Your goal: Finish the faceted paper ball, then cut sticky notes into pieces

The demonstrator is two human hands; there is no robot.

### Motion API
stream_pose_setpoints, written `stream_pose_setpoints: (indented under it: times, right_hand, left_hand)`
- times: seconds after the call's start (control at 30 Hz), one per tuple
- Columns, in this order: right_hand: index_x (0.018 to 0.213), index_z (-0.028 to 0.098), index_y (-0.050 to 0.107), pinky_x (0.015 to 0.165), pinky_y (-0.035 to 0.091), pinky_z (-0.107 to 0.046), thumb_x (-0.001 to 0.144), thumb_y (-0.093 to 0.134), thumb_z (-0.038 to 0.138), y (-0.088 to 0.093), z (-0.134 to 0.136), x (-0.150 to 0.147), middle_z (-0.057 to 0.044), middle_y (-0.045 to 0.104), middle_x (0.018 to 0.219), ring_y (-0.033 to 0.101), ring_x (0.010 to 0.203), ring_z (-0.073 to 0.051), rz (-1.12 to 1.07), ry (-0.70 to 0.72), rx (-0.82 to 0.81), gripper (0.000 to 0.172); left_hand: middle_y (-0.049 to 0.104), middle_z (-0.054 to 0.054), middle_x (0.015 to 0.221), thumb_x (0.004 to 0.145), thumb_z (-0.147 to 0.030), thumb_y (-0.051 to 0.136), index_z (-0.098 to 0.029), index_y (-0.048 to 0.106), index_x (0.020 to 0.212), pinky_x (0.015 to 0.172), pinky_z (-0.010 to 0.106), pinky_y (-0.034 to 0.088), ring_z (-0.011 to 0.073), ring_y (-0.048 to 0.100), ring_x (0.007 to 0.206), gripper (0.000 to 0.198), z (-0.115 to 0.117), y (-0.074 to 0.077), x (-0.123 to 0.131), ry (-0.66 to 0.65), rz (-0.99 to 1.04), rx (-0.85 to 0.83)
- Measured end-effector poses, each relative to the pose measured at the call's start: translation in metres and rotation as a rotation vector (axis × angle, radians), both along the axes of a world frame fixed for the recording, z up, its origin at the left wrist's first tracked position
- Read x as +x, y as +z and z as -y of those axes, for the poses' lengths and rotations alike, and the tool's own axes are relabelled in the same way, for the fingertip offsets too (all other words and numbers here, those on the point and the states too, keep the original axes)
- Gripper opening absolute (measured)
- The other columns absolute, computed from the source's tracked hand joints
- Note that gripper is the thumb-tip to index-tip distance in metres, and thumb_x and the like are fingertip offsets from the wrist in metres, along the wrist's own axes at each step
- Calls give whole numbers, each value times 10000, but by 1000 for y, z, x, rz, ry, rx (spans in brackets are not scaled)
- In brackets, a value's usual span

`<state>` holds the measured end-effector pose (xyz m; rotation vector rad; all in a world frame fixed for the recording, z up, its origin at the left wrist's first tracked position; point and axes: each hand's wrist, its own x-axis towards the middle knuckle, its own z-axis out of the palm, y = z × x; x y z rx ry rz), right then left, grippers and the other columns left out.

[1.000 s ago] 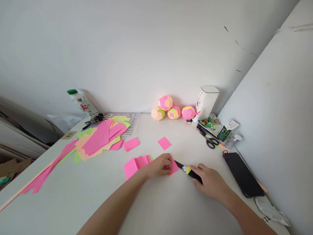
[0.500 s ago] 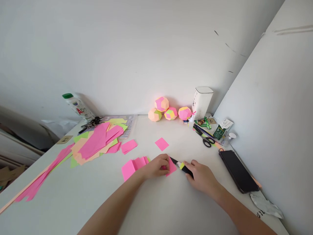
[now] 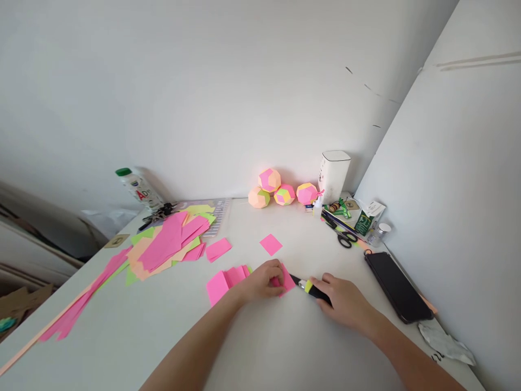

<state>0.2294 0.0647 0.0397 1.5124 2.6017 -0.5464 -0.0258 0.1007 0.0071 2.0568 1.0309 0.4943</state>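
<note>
At the left, I see the edge of the bench [image 3: 122, 342] run obliquely away to a white bottle [image 3: 140, 191] with a green cap. Long paper strips [image 3: 87, 296] lie near this edge and lead up to a pile of cut paper [image 3: 163, 247]. From the strips to the left forearm, open surface gives lateral room. Next, folded pink pieces [image 3: 217, 285] sit just beside that forearm, where room is narrow. The fingers of the left hand [image 3: 265, 279] are curled, holding a pink sheet [image 3: 288, 281] at the middle; behind it, a single pink square [image 3: 271, 244] lies apart. The utility knife [image 3: 309, 287] points its blade at the sheet's right-hand edge; I cannot tell whether they touch. The fingers of the right hand [image 3: 344, 300] are closed around the knife's handle. The scissors [image 3: 345, 240] lie farther back. Open surface separates this hand from the black phone [image 3: 399, 288], which lies near the right edge. A white packet [image 3: 445, 342] lies along that edge, nearer to me.
</note>
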Motion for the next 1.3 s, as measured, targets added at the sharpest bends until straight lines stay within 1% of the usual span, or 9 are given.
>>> stream_pose_setpoints:
  times: [0.27, 0.43, 0.6, 0.77, 0.87, 1.03, 1.1, 1.2, 1.3]
  right_hand:
    - [1357, 249, 532, 821, 470, -301, 827, 515, 247, -6, 3, 26, -58, 638, 1075, 637, 923, -219, -227, 16, -81, 530]
    - [1356, 243, 534, 798, 476, -314, 830, 513, 254, -7, 4, 23, -71, 635, 1064, 638, 904, -229, -205, 11, -82, 526]
    - [1380, 209, 503, 733, 481, -333, 843, 485, 226, -2, 11, 17, -98, 625, 1042, 647, 851, -244, -79, 17, -56, 537]
    - [1388, 209, 488, 740, 481, -332, 850, 482, 219, -2, 12, 16, -100, 624, 1046, 645, 864, -241, -73, 20, -53, 538]
    - [1380, 203, 498, 740, 481, -337, 842, 483, 208, -3, 11, 17, -97, 624, 1033, 644, 858, -241, -79, 14, -63, 538]
    - [1391, 203, 487, 754, 484, -344, 851, 476, 223, -2, 11, 16, -101, 618, 1049, 640, 873, -243, -82, 8, -76, 541]
    - [1394, 202, 486, 764, 484, -344, 850, 478, 225, -2, 12, 15, -104, 616, 1057, 640, 883, -245, -82, 8, -79, 544]
    - [1394, 204, 486, 759, 482, -340, 848, 472, 221, -1, 12, 16, -105, 616, 1064, 641, 882, -245, -78, 5, -80, 546]
    - [1378, 225, 508, 766, 480, -334, 839, 480, 231, 1, 9, 22, -89, 620, 1059, 641, 876, -240, -111, 2, -112, 540]
  left_hand:
    - [503, 16, 948, 601, -303, 799, -198, 489, 840, 722, 305, 433, 184, 495, 814, 405, 3, -2, 4, 97, -82, 31]
    - [507, 17, 891, 671, -144, 644, -184, 472, 699, 598, 245, 409, 136, 489, 707, 178, 2, -10, 4, 107, 29, 44]
    - [518, -1, 773, 657, -30, 484, -194, 444, 699, 564, 238, 409, 129, 483, 648, 174, 0, -19, 2, 277, 111, 120]
    - [561, 63, 924, 802, -53, 449, -201, 503, 846, 754, 365, 491, 216, 533, 902, 164, -13, -18, -7, 549, 65, 610]
    - [577, 107, 1015, 817, -29, 435, -192, 545, 904, 836, 455, 501, 263, 535, 998, 215, -25, -25, -11, 560, -101, 796]
    - [606, 105, 1072, 760, -5, 444, -194, 589, 974, 956, 538, 453, 291, 538, 1092, 320, -27, -35, -12, 485, -123, 793]
    - [616, 105, 1052, 771, -13, 422, -190, 584, 1028, 904, 479, 489, 268, 560, 1050, 352, -19, -32, -9, 421, -49, 740]
    - [634, 63, 870, 792, -24, 385, -188, 571, 1052, 710, 322, 531, 185, 608, 807, 359, -7, -27, 0, 257, 44, 467]
    - [627, 49, 821, 737, -5, 398, -177, 593, 920, 667, 289, 508, 169, 594, 746, 317, -3, -25, 7, 200, 23, 309]
